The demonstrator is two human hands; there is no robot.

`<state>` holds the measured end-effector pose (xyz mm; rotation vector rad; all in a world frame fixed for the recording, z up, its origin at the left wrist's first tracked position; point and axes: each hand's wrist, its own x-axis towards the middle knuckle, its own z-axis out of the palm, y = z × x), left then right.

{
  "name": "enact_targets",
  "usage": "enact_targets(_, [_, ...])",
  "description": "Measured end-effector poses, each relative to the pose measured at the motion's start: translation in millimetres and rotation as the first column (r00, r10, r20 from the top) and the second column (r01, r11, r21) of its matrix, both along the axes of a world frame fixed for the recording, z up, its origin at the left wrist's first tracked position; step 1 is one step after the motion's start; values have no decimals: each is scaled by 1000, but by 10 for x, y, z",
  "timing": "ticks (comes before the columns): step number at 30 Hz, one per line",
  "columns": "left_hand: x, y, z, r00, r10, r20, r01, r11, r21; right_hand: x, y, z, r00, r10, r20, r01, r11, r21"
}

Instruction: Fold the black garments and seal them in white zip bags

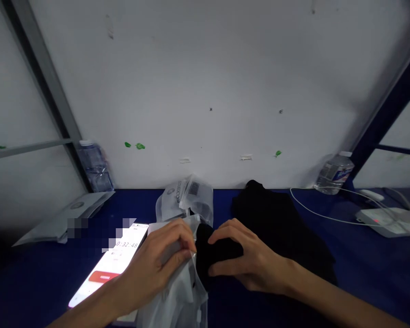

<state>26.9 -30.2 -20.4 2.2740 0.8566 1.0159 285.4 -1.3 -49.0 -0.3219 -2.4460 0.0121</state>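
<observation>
My left hand (157,264) is closed on the open edge of a clear plastic bag (177,291) that lies on the blue table (37,273). My right hand (251,262) grips a folded black garment (212,255), whose left end sits at the mouth of the bag. The two hands are close together, near the front middle of the table. A pile of black cloth (280,223) lies just behind and to the right of my right hand.
A phone (109,264) with a running timer lies left of my left hand. Several clear bags (186,198) stand at the wall. Flat packets (64,216), two water bottles (335,173) (94,166), a white cable (321,214) and a power strip (389,221) lie around.
</observation>
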Motion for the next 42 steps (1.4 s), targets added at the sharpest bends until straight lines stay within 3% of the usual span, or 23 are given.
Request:
enact_targets(3, [0, -6, 14, 1000, 14, 8, -15, 1000, 11, 3, 14, 4, 1000, 17, -23, -16, 999, 47])
enact_targets(5, [8, -14, 10, 1000, 1, 6, -1, 1000, 27, -12, 1, 19, 1000, 10, 3, -10, 1000, 7])
enact_targets(7, [21, -23, -3, 999, -36, -4, 36, 999, 28, -48, -26, 30, 1000, -12, -1, 12, 990, -141])
enact_targets(10, [43, -39, -23, 996, -84, -26, 84, 996, 29, -134, -79, 11, 989, -105, -105, 53, 909, -412])
enact_targets(15, [55, -55, -27, 993, -108, -44, 111, 991, 76, -243, -124, -54, 935, -307, -175, 169, 823, -542])
enact_targets(17, [62, -52, -34, 995, -89, -44, 92, 993, 69, -220, -101, -38, 948, -284, -141, 162, 818, -552])
enact_targets(21, [86, -30, -62, 998, -41, -46, 44, 998, 53, -32, 19, 61, 999, -31, -5, 23, 810, -586])
enact_targets(24, [96, -5, -65, 999, -21, -45, 24, 998, 55, 102, 94, 111, 995, 60, 79, 2, 787, -618])
enact_targets(27, [88, 17, -53, 999, 1, -34, 2, 997, 80, 100, 83, 128, 997, 40, 66, 14, 748, -664])
enact_targets(31, [70, -3, -40, 1000, 7, -27, -3, 991, 133, -26, -22, 161, 991, -84, -106, -29, 632, -774])
enact_targets(34, [67, -47, -34, 999, -28, -46, 35, 985, 169, -75, -69, 178, 981, -107, -159, -72, 565, -822])
enact_targets(36, [66, -69, -30, 998, -38, -51, 46, 982, 181, -71, -70, 164, 983, -96, -157, -71, 588, -806])
enact_targets(38, [59, -78, -27, 999, -28, -30, 34, 982, 187, -53, -59, 135, 986, -62, -157, -72, 684, -726])
enact_targets(40, [45, -75, -26, 1000, -21, 2, 20, 980, 198, -34, -47, 104, 989, 33, -146, -113, 802, -586])
enact_targets(42, [31, -67, -24, 1000, -24, 11, 21, 977, 212, -19, -43, 79, 987, 131, -97, -161, 887, -433])
